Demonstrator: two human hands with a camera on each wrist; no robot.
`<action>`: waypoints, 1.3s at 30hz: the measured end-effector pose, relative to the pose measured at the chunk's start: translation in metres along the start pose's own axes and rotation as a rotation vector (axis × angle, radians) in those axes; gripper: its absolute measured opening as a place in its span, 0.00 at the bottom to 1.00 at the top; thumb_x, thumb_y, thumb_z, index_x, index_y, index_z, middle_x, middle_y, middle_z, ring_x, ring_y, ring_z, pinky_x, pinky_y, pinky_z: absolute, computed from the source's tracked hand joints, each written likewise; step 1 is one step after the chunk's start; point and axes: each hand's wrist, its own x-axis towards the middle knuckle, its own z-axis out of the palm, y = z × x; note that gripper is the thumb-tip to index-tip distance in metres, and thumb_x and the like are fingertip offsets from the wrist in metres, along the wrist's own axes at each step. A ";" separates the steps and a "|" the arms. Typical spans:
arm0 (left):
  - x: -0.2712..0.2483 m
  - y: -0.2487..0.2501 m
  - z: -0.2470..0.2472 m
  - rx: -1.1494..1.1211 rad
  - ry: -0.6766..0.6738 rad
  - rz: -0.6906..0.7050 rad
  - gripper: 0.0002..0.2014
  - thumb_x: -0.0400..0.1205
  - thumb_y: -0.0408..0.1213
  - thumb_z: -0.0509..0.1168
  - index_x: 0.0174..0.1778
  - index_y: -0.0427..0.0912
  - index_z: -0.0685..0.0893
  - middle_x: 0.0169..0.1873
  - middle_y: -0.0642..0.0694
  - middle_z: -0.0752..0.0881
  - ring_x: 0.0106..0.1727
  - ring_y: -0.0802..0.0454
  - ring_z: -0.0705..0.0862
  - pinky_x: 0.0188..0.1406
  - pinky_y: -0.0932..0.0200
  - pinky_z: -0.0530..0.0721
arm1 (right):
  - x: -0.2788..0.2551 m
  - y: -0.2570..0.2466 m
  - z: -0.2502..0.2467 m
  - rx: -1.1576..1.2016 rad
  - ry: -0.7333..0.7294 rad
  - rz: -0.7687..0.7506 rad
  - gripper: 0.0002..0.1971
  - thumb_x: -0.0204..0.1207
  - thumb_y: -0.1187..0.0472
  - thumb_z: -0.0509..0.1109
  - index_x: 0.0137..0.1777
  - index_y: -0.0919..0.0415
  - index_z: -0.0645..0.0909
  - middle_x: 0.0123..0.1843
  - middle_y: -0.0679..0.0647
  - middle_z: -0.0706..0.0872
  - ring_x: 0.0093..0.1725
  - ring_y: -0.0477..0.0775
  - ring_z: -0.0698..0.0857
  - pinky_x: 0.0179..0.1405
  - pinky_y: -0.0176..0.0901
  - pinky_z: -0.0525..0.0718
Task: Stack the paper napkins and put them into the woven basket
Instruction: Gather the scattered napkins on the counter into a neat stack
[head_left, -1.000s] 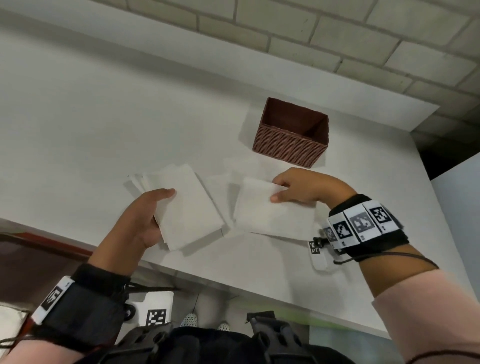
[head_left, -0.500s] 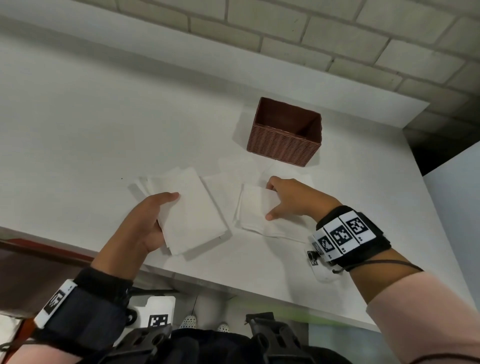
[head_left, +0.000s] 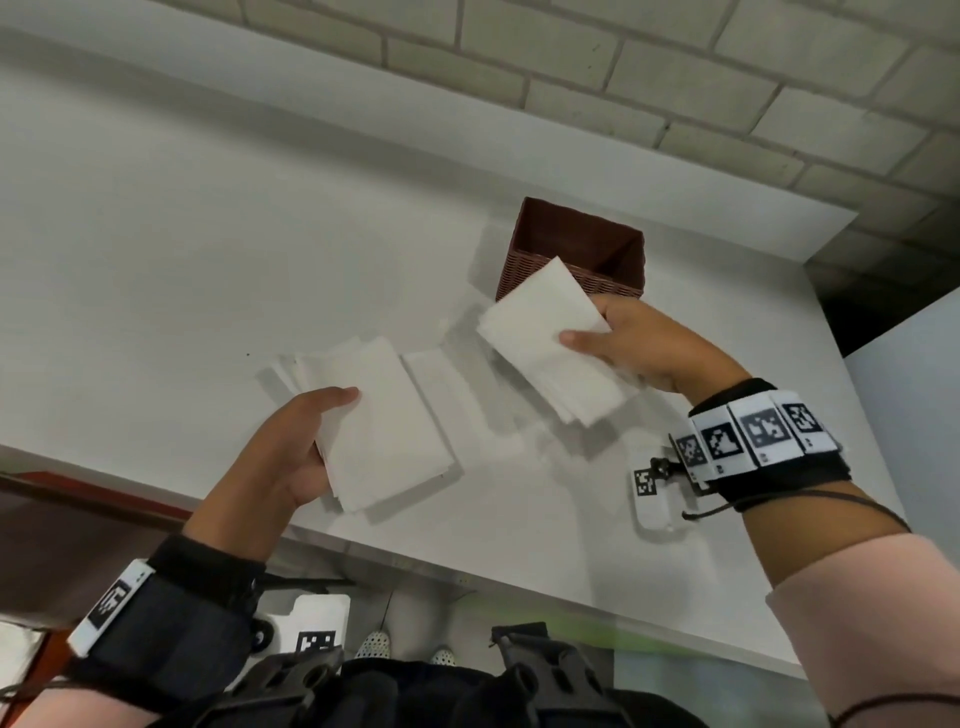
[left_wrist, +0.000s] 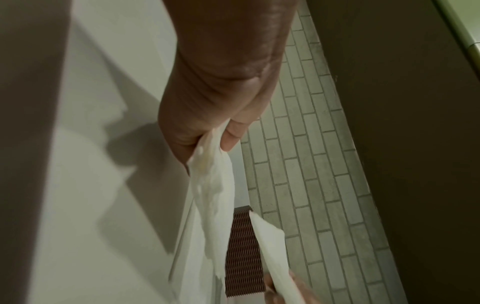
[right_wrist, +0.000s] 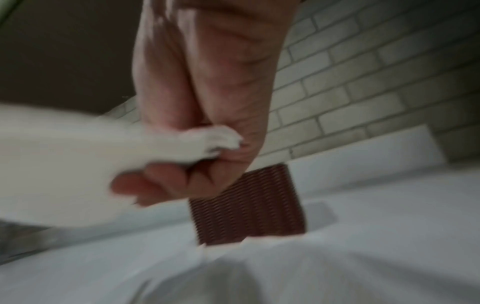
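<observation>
A brown woven basket (head_left: 582, 249) stands open and upright at the back of the white table (head_left: 156, 234). My right hand (head_left: 618, 338) pinches a small stack of white napkins (head_left: 550, 343) and holds it lifted just in front of the basket; the right wrist view shows the same stack (right_wrist: 64, 164) in blur. My left hand (head_left: 306, 431) grips a second napkin stack (head_left: 384, 421) by its left edge, raised slightly over the table; from the left wrist the stack (left_wrist: 215, 195) hangs from thumb and fingers. One more napkin (head_left: 441, 379) lies flat between the two stacks.
A brick wall (head_left: 675, 78) runs behind the table. The table's front edge (head_left: 467, 571) is close to my body, and its right end stops near a dark gap (head_left: 857, 291). The basket (left_wrist: 241, 253) also shows in the left wrist view.
My right hand gathered the right-hand napkins, pinched them and lifted them off the table toward the basket. My left hand kept its hold on the left stack.
</observation>
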 end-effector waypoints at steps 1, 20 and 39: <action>-0.001 0.000 0.001 0.002 -0.003 -0.004 0.13 0.79 0.31 0.64 0.60 0.39 0.79 0.44 0.41 0.86 0.46 0.41 0.85 0.40 0.44 0.82 | 0.004 -0.003 0.008 0.098 0.026 0.018 0.16 0.76 0.56 0.71 0.63 0.55 0.79 0.56 0.52 0.89 0.53 0.54 0.88 0.48 0.45 0.88; -0.002 0.000 -0.003 0.025 0.025 -0.012 0.09 0.79 0.32 0.64 0.55 0.38 0.81 0.44 0.40 0.86 0.45 0.41 0.85 0.40 0.46 0.82 | 0.021 -0.021 0.112 -0.356 0.111 0.218 0.35 0.71 0.42 0.72 0.67 0.69 0.72 0.68 0.64 0.78 0.64 0.63 0.80 0.57 0.50 0.81; -0.003 -0.004 0.027 0.026 -0.064 -0.050 0.06 0.79 0.31 0.65 0.49 0.42 0.83 0.45 0.41 0.87 0.47 0.42 0.85 0.39 0.45 0.82 | -0.010 -0.023 0.084 0.130 0.190 0.119 0.23 0.79 0.55 0.67 0.71 0.65 0.73 0.66 0.58 0.80 0.65 0.58 0.79 0.58 0.44 0.77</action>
